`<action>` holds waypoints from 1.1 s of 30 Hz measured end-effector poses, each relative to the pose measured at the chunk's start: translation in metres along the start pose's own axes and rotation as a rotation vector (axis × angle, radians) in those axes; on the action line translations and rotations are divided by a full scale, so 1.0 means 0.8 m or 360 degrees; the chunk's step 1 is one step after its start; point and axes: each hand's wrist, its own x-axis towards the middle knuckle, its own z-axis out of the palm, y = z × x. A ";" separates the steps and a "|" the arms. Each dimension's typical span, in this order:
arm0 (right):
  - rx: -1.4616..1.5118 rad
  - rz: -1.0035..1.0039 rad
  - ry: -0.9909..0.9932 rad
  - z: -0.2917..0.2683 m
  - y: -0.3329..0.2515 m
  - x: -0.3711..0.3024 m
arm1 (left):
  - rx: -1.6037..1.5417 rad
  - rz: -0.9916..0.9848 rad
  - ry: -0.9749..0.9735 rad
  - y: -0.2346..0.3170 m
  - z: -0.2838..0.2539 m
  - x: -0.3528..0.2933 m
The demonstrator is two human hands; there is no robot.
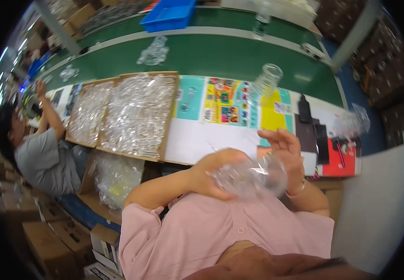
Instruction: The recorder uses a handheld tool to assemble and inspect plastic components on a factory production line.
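A clear glass vessel (251,179), blurred by motion, lies on its side in front of my chest. My left hand (216,170) is closed round one end of it. Beside the wide round end, my right hand (283,147) is raised with its fingers apart and slightly bent; the vessel hides part of the palm. Beyond my hands, a similar clear glass vessel (266,81) stands on the printed sheets. To the left are two shallow cardboard trays (168,119) filled with many small clear glass pieces.
A green bench (211,53) runs across the far side, with a blue bin (169,16), a glass cluster (154,51) and a clear bottle (261,23). At right are a black bottle (303,108) and a plastic bag (353,122). A co-worker (48,158) sits at left.
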 end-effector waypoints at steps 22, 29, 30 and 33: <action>-0.0194 0.0256 -0.0283 0.034 0.016 0.075 | -0.1056 -0.0211 0.1037 -0.020 -0.008 -0.041; -0.1200 -0.0492 -0.0338 0.055 0.011 0.066 | -0.0572 -0.0188 0.0925 0.013 -0.014 -0.048; -0.1227 -0.0516 -0.0344 0.056 0.010 0.066 | -0.0363 -0.0168 0.0794 0.011 -0.016 -0.050; -0.1274 -0.0567 -0.0316 0.063 0.014 0.068 | -0.0295 -0.0151 0.0783 0.020 -0.019 -0.049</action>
